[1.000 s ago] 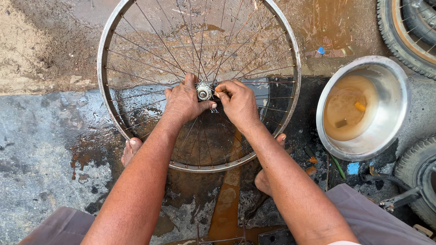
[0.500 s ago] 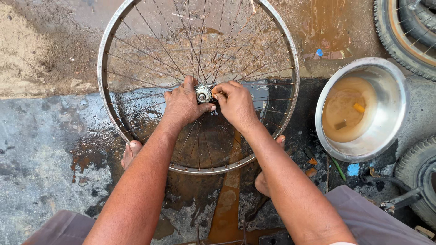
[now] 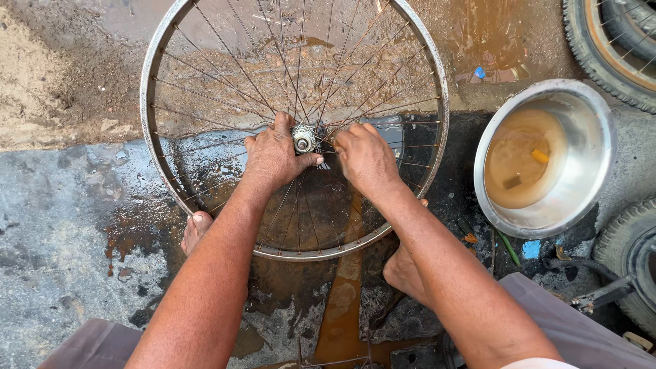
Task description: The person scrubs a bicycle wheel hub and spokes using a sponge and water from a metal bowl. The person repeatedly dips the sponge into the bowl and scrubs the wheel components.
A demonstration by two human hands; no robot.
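A bare spoked bicycle wheel lies flat in front of me, its metal rim [image 3: 152, 154] shiny and without a tyre. At its centre sits the metal hub [image 3: 303, 141]. My left hand [image 3: 273, 156] grips the hub from the left, thumb under it. My right hand [image 3: 366, 158] rests on the spokes just right of the hub, its fingers curled toward the hub. Whether the right fingers pinch a small part is hidden. My bare feet [image 3: 197, 231] show under the wheel.
A steel bowl [image 3: 588, 195] with brown water and small bits stands at the right. Tyred wheels [image 3: 615, 48] lie at the top right, and another tyre [image 3: 625, 260] is at the right edge. The ground is wet concrete with muddy puddles.
My right hand has slid slightly to the right, away from the hub, which now shows more fully. The left hand and wheel stay where they were.
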